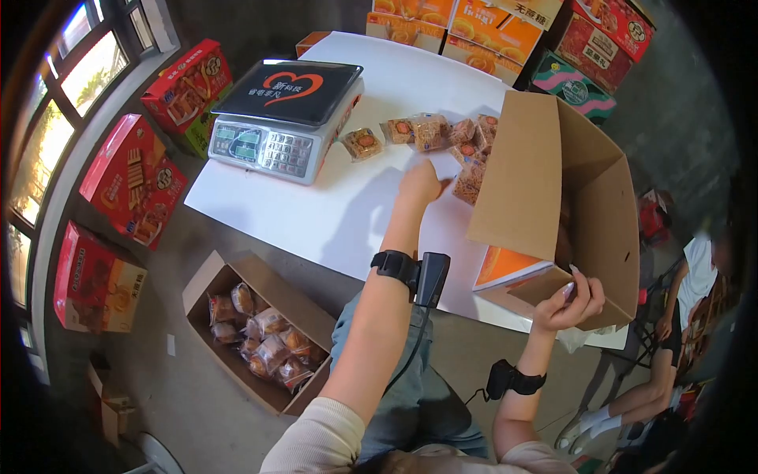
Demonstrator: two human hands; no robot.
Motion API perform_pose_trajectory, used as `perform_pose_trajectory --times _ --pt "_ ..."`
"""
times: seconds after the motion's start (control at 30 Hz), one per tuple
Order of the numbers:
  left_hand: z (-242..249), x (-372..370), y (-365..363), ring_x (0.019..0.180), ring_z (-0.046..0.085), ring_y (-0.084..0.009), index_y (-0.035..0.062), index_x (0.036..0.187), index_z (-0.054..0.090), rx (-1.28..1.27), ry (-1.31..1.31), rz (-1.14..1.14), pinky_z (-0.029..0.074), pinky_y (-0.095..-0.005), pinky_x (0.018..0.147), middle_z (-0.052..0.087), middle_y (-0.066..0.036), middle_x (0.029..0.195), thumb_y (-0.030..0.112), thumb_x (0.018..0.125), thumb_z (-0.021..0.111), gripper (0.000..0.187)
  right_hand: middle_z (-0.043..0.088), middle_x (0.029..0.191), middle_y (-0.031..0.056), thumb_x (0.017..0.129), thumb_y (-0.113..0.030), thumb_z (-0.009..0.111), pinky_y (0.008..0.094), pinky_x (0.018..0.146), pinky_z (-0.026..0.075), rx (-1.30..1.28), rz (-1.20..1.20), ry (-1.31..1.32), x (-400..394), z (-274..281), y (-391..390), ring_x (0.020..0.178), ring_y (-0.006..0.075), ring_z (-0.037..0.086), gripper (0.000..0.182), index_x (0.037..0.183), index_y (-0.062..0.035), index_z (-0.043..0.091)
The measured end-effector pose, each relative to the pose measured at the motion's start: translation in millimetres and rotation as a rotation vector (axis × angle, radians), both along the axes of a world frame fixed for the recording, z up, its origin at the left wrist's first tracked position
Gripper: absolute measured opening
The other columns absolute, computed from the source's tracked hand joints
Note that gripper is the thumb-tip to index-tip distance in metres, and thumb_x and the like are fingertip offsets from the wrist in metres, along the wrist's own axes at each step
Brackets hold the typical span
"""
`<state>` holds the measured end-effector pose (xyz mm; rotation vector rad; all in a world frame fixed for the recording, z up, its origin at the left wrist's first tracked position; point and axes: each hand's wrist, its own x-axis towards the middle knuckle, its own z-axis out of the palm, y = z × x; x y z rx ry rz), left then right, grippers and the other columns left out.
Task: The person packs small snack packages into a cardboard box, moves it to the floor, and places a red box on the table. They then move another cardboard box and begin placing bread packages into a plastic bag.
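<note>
On the white table point(292, 221), my left hand point(420, 183) is closed, fingers curled and partly hidden, below a row of small wrapped snacks point(430, 133). More packets point(469, 183) lie to its right, against a large open cardboard box point(517, 158). The fingers of my right hand point(570, 302) are bent together at the near rim of that box and seem to pinch it. Inside the box is mostly shadow. An orange printed panel point(509, 267) shows at its near left corner. A digital scale point(272, 150) stands left of the packets, with one packet point(362, 144) beside it.
A lower open carton point(237, 272) of wrapped pastries point(272, 347) stands below the table's front edge. Red gift boxes point(133, 178) line the left by the windows. Orange cartons point(482, 39) are stacked behind the table. A seated person point(671, 316) is at the right.
</note>
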<state>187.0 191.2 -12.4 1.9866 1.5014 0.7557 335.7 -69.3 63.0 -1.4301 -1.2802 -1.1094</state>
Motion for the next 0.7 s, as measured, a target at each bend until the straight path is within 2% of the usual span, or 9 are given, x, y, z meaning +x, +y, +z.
perform_pose_trajectory --times 0.03,0.2,0.3,0.37,0.43,0.5,0.6,0.67,0.7 --pt "-6.3 2.9 -2.3 0.084 0.058 -0.0342 0.0023 0.095 0.055 -0.084 0.144 -0.123 0.047 -0.041 0.074 0.061 -0.016 0.09 0.041 0.069 0.066 0.047 0.046 0.095 0.0118 0.077 -0.015 0.046 0.0324 0.076 0.034 0.014 0.017 0.004 -0.5 0.1 1.0 0.087 0.0236 0.039 0.026 0.092 -0.0017 0.062" --pt "-29.5 34.6 -16.6 0.095 0.056 -0.0282 0.0049 0.099 0.056 -0.046 0.201 -0.143 0.046 -0.0401 0.077 0.06 -0.013 0.096 0.043 0.065 0.068 0.053 0.046 0.093 0.0119 0.077 -0.016 0.045 0.0321 0.075 0.034 0.012 -0.008 0.004 0.2 -0.9 1.7 0.085 0.0235 0.04 0.026 0.091 -0.0016 0.061" --pt "-45.5 45.4 -19.8 0.091 0.056 -0.0256 0.01 0.097 0.058 0.078 0.32 -0.108 0.043 -0.0392 0.075 0.061 -0.009 0.092 0.039 0.071 0.064 0.04 0.045 0.093 0.0121 0.077 -0.017 0.045 0.0321 0.074 0.034 0.004 -0.015 0.004 0.5 -0.9 1.2 0.084 0.0234 0.04 0.026 0.091 -0.0015 0.061" --pt "-55.7 46.6 -13.9 0.089 0.057 -0.0226 0.0153 0.09 0.062 0.13 0.353 -0.128 0.041 -0.0379 0.074 0.06 -0.004 0.09 0.031 0.079 0.055 0.021 0.045 0.093 0.0122 0.077 -0.017 0.044 0.0321 0.074 0.035 0.001 -0.014 -0.003 1.4 -0.7 0.3 0.083 0.0233 0.04 0.027 0.091 -0.0014 0.06" --pt "-55.2 40.2 -15.8 0.089 0.056 -0.0212 0.017 0.087 0.063 0.149 0.313 -0.161 0.04 -0.0385 0.073 0.06 -0.004 0.089 0.028 0.081 0.051 0.017 0.043 0.098 0.0136 0.083 -0.014 0.042 0.0332 0.078 0.038 -0.033 0.015 -0.044 1.4 -0.3 -2.0 0.091 0.0246 0.042 0.025 0.094 0.0025 0.058" --pt "-58.2 34.0 -15.3 0.09 0.056 -0.0197 0.0186 0.083 0.063 0.17 0.273 -0.19 0.04 -0.039 0.073 0.06 -0.003 0.089 0.024 0.084 0.047 0.017 0.043 0.098 0.0136 0.083 -0.014 0.043 0.0328 0.077 0.038 -0.039 0.012 -0.051 1.6 -0.8 -2.6 0.091 0.0244 0.042 0.025 0.094 0.0024 0.058" --pt "-62.3 29.5 -13.5 0.083 0.058 -0.0215 0.0129 0.081 0.064 0.273 0.073 -0.266 0.042 -0.0383 0.07 0.061 -0.007 0.082 0.024 0.084 0.047 0.02 0.043 0.096 0.0131 0.08 -0.018 0.043 0.0323 0.074 0.037 -0.019 0.004 -0.031 1.5 -1.7 -0.7 0.087 0.0238 0.041 0.027 0.093 0.0002 0.059" --pt "-52.4 25.5 -8.4 0.074 0.059 -0.0253 0.0068 0.08 0.063 0.039 -0.496 -0.301 0.043 -0.0362 0.065 0.061 -0.01 0.074 0.024 0.084 0.047 0.023 0.044 0.093 0.0126 0.078 -0.021 0.044 0.0322 0.072 0.035 0.008 -0.005 -0.007 3.0 -2.5 0.3 0.084 0.0234 0.04 0.029 0.093 -0.0019 0.059" --pt "-44.3 24.3 -7.4 0.065 0.058 -0.0231 0.0016 0.079 0.061 -0.083 -0.613 -0.269 0.043 -0.0332 0.062 0.06 -0.013 0.069 0.024 0.085 0.047 0.027 0.044 0.093 0.0125 0.078 -0.022 0.044 0.0324 0.073 0.035 0.009 -0.003 -0.007 3.6 -3.3 0.0 0.084 0.0235 0.04 0.029 0.092 -0.002 0.059"
